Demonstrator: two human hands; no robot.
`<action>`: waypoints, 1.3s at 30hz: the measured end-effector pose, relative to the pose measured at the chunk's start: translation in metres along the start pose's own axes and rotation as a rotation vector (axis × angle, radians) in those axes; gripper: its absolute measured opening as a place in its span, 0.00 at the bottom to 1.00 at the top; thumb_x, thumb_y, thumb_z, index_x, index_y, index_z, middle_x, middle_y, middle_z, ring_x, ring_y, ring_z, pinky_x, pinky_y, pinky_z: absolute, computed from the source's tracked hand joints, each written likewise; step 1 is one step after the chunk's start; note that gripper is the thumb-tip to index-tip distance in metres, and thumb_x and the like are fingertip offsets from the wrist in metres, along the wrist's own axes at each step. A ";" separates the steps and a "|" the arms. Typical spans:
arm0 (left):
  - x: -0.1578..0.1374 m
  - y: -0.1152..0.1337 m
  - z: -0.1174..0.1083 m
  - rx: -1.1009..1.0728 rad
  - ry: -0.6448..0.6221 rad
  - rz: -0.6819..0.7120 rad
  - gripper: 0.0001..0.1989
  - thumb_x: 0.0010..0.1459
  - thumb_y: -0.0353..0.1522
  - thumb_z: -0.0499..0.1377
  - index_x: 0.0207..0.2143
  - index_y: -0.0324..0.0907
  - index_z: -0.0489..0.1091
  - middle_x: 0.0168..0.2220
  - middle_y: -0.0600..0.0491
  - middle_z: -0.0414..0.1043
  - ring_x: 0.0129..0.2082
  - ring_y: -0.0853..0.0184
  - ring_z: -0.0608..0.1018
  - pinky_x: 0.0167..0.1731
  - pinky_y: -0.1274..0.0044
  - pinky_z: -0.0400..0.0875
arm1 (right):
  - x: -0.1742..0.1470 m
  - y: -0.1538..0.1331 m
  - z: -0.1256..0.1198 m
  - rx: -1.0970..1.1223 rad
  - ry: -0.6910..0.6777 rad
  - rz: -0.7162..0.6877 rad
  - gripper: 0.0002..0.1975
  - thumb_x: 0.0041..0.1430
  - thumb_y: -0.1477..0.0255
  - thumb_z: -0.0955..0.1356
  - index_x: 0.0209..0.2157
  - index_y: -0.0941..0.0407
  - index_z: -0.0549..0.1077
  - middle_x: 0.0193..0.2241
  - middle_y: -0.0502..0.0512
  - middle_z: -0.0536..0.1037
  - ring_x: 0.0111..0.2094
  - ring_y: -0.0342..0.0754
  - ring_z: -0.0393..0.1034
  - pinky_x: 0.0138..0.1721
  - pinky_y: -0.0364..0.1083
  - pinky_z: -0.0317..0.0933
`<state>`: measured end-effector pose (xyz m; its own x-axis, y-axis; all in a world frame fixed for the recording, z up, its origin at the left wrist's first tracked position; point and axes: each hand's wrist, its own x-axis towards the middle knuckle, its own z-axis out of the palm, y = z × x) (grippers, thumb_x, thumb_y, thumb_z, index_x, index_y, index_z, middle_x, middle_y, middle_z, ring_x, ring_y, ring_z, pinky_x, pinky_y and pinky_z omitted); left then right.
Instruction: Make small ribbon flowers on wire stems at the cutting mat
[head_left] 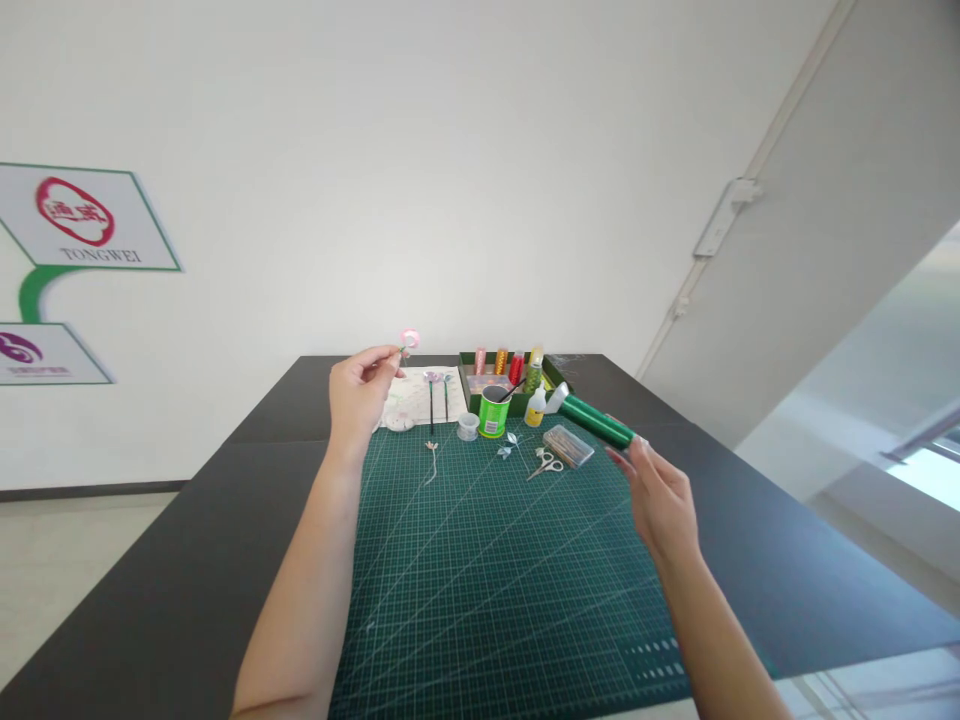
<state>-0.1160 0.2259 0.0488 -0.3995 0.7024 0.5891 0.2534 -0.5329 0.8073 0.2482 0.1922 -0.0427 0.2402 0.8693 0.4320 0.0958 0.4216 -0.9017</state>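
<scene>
My left hand (361, 392) is raised above the far left part of the green cutting mat (495, 560). Its thumb and fingers pinch the stem of a small pink flower (409, 339). On the right, my right hand (658, 492) is closed around the lower end of a long spool of shiny green thread (598, 420). The spool tilts up to the left, and its pale flared end points toward the box. Beneath it on the mat lie a clear case of small parts (568, 446) and small white-handled scissors (547, 463).
A green box (472, 402) with several coloured spools stands at the back. Before it are a green can (493, 413), a glue bottle (535, 408) and a clear round container (468, 427). Dark-stemmed pieces (431, 405) lie on a pale cloth (409, 388). Small pale petals (505, 452) rest nearby.
</scene>
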 end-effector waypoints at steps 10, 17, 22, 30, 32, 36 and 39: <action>0.008 0.012 -0.034 -0.045 0.164 0.080 0.09 0.52 0.34 0.65 0.34 0.39 0.80 0.24 0.52 0.76 0.18 0.74 0.68 0.16 0.81 0.58 | 0.005 -0.014 -0.019 -1.219 -0.130 -0.561 0.21 0.66 0.64 0.62 0.26 0.53 0.81 0.60 0.58 0.73 0.68 0.66 0.53 0.66 0.74 0.34; 0.015 0.010 -0.063 0.115 0.296 0.153 0.08 0.56 0.34 0.63 0.35 0.40 0.80 0.27 0.52 0.77 0.19 0.74 0.70 0.18 0.80 0.59 | 0.040 -0.010 -0.055 -0.936 -0.445 -0.275 0.21 0.59 0.59 0.63 0.20 0.49 0.81 0.44 0.56 0.84 0.58 0.67 0.68 0.62 0.72 0.51; 0.025 -0.009 -0.087 0.255 0.419 0.154 0.07 0.57 0.31 0.61 0.34 0.41 0.80 0.29 0.51 0.79 0.26 0.67 0.78 0.21 0.78 0.64 | 0.045 -0.018 -0.070 -0.558 -0.446 0.012 0.15 0.53 0.56 0.70 0.33 0.50 0.86 0.48 0.58 0.83 0.61 0.67 0.67 0.65 0.66 0.53; 0.035 -0.037 -0.099 0.369 0.471 0.079 0.07 0.55 0.28 0.60 0.32 0.39 0.80 0.26 0.50 0.78 0.25 0.66 0.79 0.27 0.77 0.67 | 0.024 0.006 -0.094 -0.096 -0.228 0.328 0.13 0.48 0.61 0.72 0.29 0.55 0.85 0.48 0.65 0.82 0.60 0.70 0.68 0.65 0.65 0.56; 0.034 -0.037 -0.092 0.417 0.422 0.055 0.07 0.55 0.29 0.61 0.32 0.39 0.80 0.24 0.52 0.77 0.23 0.67 0.77 0.28 0.77 0.67 | 0.016 0.010 -0.093 0.044 -0.163 0.347 0.12 0.52 0.62 0.70 0.27 0.54 0.84 0.51 0.64 0.80 0.60 0.70 0.68 0.61 0.67 0.62; 0.031 -0.035 -0.078 0.468 0.346 0.028 0.07 0.55 0.29 0.60 0.30 0.39 0.80 0.23 0.53 0.76 0.22 0.68 0.75 0.30 0.76 0.68 | 0.003 0.007 -0.081 0.271 -0.087 0.261 0.12 0.60 0.62 0.66 0.31 0.47 0.82 0.60 0.52 0.74 0.67 0.64 0.58 0.56 0.70 0.67; 0.031 -0.037 -0.075 0.471 0.322 0.030 0.08 0.55 0.30 0.60 0.31 0.39 0.80 0.23 0.53 0.76 0.22 0.67 0.75 0.30 0.76 0.68 | 0.000 0.001 -0.065 0.349 0.001 0.220 0.11 0.63 0.61 0.65 0.35 0.42 0.81 0.60 0.48 0.74 0.68 0.61 0.56 0.56 0.71 0.66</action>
<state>-0.2032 0.2316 0.0346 -0.6158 0.4713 0.6314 0.6049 -0.2306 0.7622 0.3114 0.1762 -0.0451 0.2192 0.9483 0.2296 -0.2914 0.2882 -0.9122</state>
